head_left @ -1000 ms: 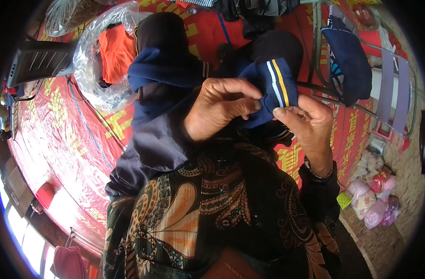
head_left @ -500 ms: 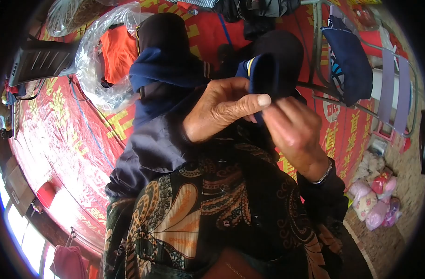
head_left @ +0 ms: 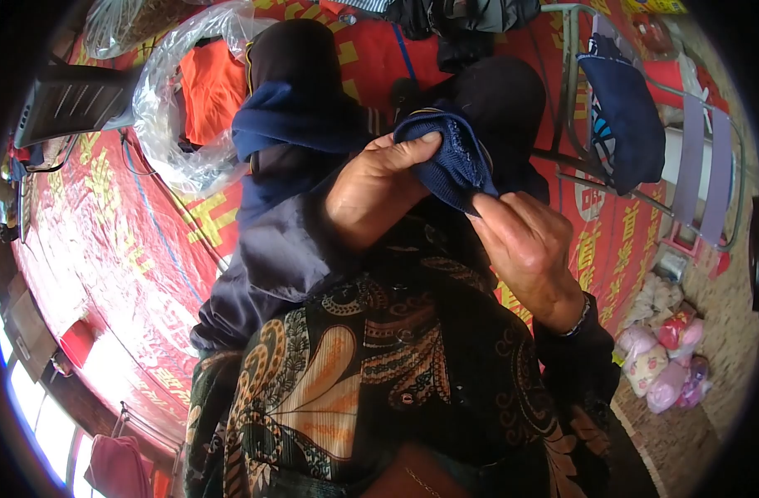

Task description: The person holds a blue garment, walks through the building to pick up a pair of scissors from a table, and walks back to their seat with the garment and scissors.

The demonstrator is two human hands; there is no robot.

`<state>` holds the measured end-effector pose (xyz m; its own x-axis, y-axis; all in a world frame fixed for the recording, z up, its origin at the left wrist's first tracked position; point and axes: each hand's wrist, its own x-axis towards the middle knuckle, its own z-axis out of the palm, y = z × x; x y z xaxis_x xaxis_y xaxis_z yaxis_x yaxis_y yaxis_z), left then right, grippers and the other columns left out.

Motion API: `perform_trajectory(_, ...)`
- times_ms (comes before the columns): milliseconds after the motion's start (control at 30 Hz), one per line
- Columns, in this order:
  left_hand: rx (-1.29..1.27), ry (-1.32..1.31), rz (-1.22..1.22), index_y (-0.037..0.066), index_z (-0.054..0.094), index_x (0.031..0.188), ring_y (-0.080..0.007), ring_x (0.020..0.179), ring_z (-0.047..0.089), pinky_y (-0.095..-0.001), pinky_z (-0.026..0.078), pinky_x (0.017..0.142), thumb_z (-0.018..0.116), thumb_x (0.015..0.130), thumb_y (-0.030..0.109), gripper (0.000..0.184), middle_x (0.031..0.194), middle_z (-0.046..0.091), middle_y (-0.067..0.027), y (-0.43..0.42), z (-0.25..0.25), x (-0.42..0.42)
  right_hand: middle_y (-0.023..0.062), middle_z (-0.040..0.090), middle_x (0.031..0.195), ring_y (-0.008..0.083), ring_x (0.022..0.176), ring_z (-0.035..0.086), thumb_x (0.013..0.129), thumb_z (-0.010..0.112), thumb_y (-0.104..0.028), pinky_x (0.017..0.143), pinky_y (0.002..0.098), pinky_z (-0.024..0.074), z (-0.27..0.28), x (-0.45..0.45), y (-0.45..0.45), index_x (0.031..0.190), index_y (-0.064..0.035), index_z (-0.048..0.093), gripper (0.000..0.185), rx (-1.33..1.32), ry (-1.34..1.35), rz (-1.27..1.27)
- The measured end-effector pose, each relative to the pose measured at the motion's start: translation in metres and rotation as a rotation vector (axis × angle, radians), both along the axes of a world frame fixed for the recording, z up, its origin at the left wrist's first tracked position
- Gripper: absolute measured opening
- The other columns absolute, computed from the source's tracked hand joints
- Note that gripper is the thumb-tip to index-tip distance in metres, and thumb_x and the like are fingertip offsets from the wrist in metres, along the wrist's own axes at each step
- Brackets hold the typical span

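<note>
A navy ribbed knit cuff [head_left: 450,166] with a thin yellow stripe is stretched between my two hands, its seam and loose fibres facing up. My left hand [head_left: 375,187] grips the cuff's left side, thumb pressed on top. At the cuff's lower right edge, my right hand [head_left: 524,241] pinches the fabric with thumb and fingers. Navy cloth [head_left: 284,124] with pale stripes at its end lies over my left thigh; whether it joins the cuff is hidden.
An open clear plastic bag [head_left: 159,158] holds orange cloth [head_left: 212,91] to the left, near a dark stool [head_left: 76,104]. A folded navy garment [head_left: 624,116] lies on a metal-framed chair [head_left: 690,166] at right. Several small bundles [head_left: 666,365] sit on the floor beyond the red sheeting [head_left: 105,249].
The cuff has been turned and spread, so its ribbed face and seam now show. My left thumb has moved up and left onto it, while my right hand stays near its lower edge.
</note>
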<state>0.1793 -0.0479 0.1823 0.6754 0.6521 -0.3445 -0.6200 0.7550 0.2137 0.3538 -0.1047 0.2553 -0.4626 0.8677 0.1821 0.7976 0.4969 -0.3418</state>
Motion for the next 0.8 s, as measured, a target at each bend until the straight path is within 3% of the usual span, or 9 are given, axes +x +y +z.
perform_trajectory(100, 0.007, -0.07, 0.021, 0.004, 0.062, 0.105, -0.0171, 0.092, 0.063, -0.0336, 0.047, 0.09, 0.059, 0.092, 0.018, 0.02, 0.1, 0.066, -0.0048, 0.001, -0.005, 0.002, 0.006, 0.054, 0.067, 0.0206, 0.059, 0.056, 0.074, 0.071, -0.002, 0.05, 0.0303, 0.0433, -0.001, 0.002, 0.0, 0.086, -0.0014, 0.062, 0.015, -0.041, 0.129, -0.102)
perform_trajectory(200, -0.018, -0.088, 0.019, 0.004, 0.062, 0.105, -0.0174, 0.094, 0.064, -0.0344, 0.048, 0.089, 0.058, 0.092, 0.018, 0.019, 0.101, 0.067, -0.0052, 0.003, 0.001, -0.002, 0.0083, 0.057, 0.066, 0.0195, 0.057, 0.058, 0.078, 0.071, -0.006, 0.05, 0.0298, 0.0429, 0.0, 0.005, 0.0, 0.082, -0.0009, 0.063, 0.011, -0.263, 0.252, -0.232)
perform_trajectory(300, 0.034, -0.164, -0.044, 0.004, 0.061, 0.107, -0.0172, 0.095, 0.064, -0.0342, 0.049, 0.088, 0.058, 0.093, 0.018, 0.02, 0.102, 0.067, -0.0055, 0.004, 0.001, -0.004, 0.0073, 0.064, 0.07, 0.011, 0.062, 0.062, 0.089, 0.064, -0.012, 0.057, 0.0238, 0.0486, -0.007, 0.012, -0.002, 0.082, 0.0021, 0.065, 0.016, -0.685, 0.72, -0.448)
perform_trajectory(333, 0.034, -0.175, -0.037, 0.004, 0.06, 0.108, -0.0173, 0.095, 0.064, -0.0341, 0.049, 0.088, 0.057, 0.093, 0.018, 0.021, 0.102, 0.067, -0.0055, 0.004, 0.001, -0.003, 0.0071, 0.065, 0.071, 0.011, 0.064, 0.063, 0.091, 0.062, -0.013, 0.06, 0.0231, 0.0507, -0.008, 0.013, -0.001, 0.083, 0.0031, 0.065, 0.018, -0.723, 0.716, -0.446)
perform_trajectory(467, 0.051, -0.12, -0.037, 0.003, 0.059, 0.11, -0.0167, 0.095, 0.064, -0.0324, 0.049, 0.089, 0.055, 0.094, 0.018, 0.022, 0.104, 0.066, -0.0056, 0.004, 0.004, -0.004, 0.0081, 0.066, 0.072, 0.0113, 0.065, 0.064, 0.09, 0.062, -0.011, 0.06, 0.0229, 0.0507, -0.01, 0.011, -0.001, 0.082, 0.0043, 0.064, 0.017, -0.717, 0.69, -0.425)
perform_trajectory(633, 0.048, -0.126, -0.048, 0.003, 0.059, 0.111, -0.0153, 0.096, 0.064, -0.0301, 0.049, 0.089, 0.055, 0.095, 0.016, 0.022, 0.105, 0.066, -0.0055, 0.005, 0.009, -0.002, 0.009, 0.067, 0.076, 0.0112, 0.067, 0.065, 0.086, 0.064, -0.002, 0.063, 0.0237, 0.0519, 0.005, 0.01, 0.001, 0.089, 0.0042, 0.066, 0.007, -0.497, 0.652, -0.438)
perform_trajectory(700, 0.056, -0.124, -0.052, 0.003, 0.059, 0.112, -0.0148, 0.097, 0.064, -0.0294, 0.049, 0.089, 0.055, 0.095, 0.016, 0.022, 0.105, 0.066, -0.0055, 0.005, 0.009, -0.001, 0.0087, 0.067, 0.079, 0.0116, 0.07, 0.065, 0.083, 0.066, 0.0, 0.064, 0.0239, 0.0519, 0.015, 0.011, 0.002, 0.095, 0.0031, 0.067, 0.012, -0.47, 0.711, -0.492)
perform_trajectory(800, 0.092, -0.131, -0.082, 0.002, 0.059, 0.114, -0.0147, 0.097, 0.064, -0.0294, 0.049, 0.09, 0.055, 0.094, 0.016, 0.024, 0.106, 0.066, -0.0059, 0.002, 0.008, 0.002, 0.0088, 0.067, 0.082, 0.0135, 0.069, 0.064, 0.078, 0.072, -0.001, 0.061, 0.0248, 0.0505, 0.029, 0.009, 0.007, 0.099, 0.0014, 0.067, 0.022, -0.194, 0.475, -0.388)
